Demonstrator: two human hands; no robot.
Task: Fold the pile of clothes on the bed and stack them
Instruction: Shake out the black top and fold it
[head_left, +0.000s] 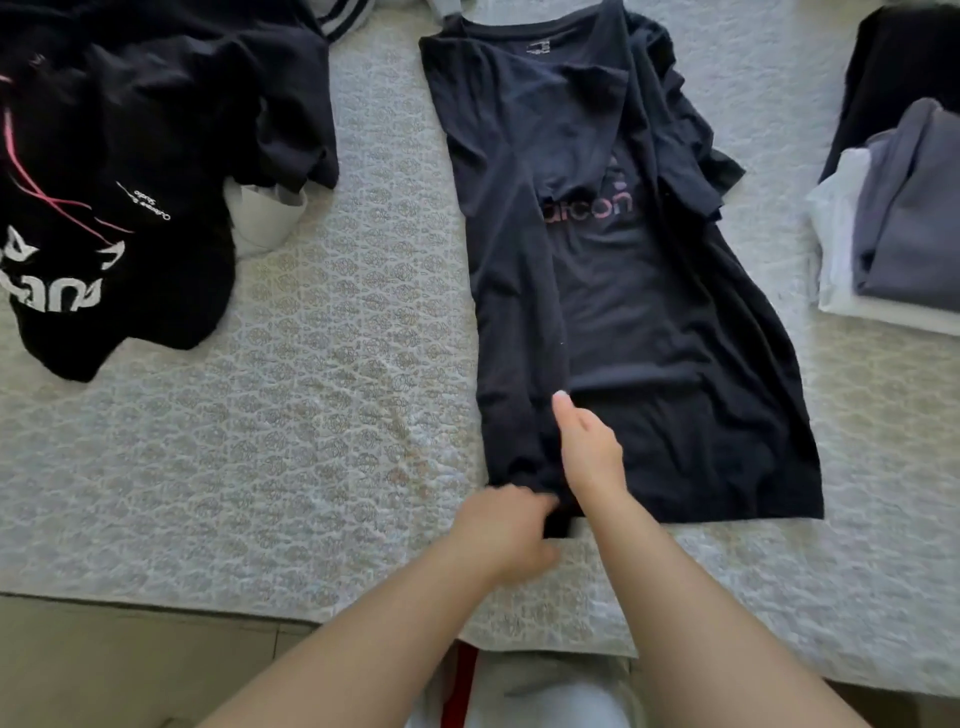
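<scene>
Left hand pinching the near hem of dark navy cotton T-shirt; right hand flat and open on top. Spread lengthwise mid-bed on pale patterned quilt, left side folded inward, pink chest lettering half hidden, right sleeve rumpled.

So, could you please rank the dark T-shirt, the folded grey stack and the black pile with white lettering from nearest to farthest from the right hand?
1. Dark T-shirt: the right hand rests on its lower left part.
2. Folded grey stack: off to the right, at the bed's edge.
3. Black pile with white lettering: far left, across the bedspread.
</scene>
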